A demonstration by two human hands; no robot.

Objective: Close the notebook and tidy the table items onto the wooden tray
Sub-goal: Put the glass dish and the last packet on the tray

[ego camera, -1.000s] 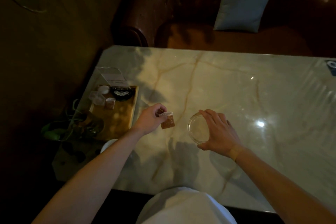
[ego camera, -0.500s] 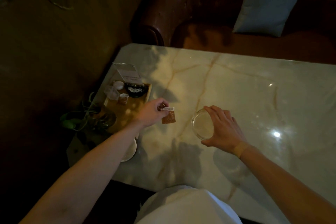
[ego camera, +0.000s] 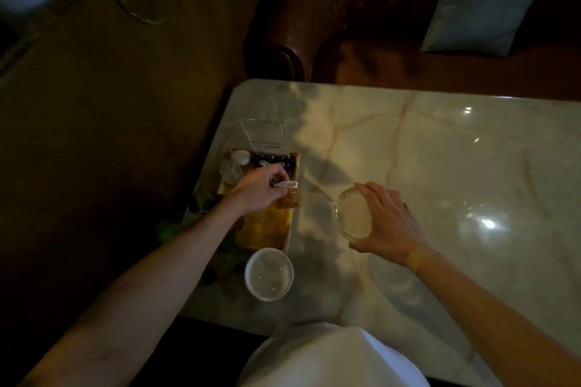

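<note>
Here the left hand (ego camera: 259, 190) pinches a small brown sachet (ego camera: 287, 199) by its pale top edge between thumb and fingertips, holding it over the right rim of the wooden tray (ego camera: 267, 226) — the packet hangs just above the tray's edge. The right hand (ego camera: 388, 223) is spread over a clear glass dish (ego camera: 352, 217), fingers and thumb clamped on its rim; whether the dish rests on the marble table (ego camera: 440, 166) or is lifted off it cannot be told. The tray sits near the table's left edge and holds a white pebble-like object (ego camera: 240, 156), a clear crumpled wrapper (ego camera: 231, 170) and a dark round item (ego camera: 273, 162) at its far end. A clear acrylic sign stand (ego camera: 265, 135) is just beyond the tray, and a white round bowl (ego camera: 268, 274) sits just in front of it, close to the near edge of the table
</note>
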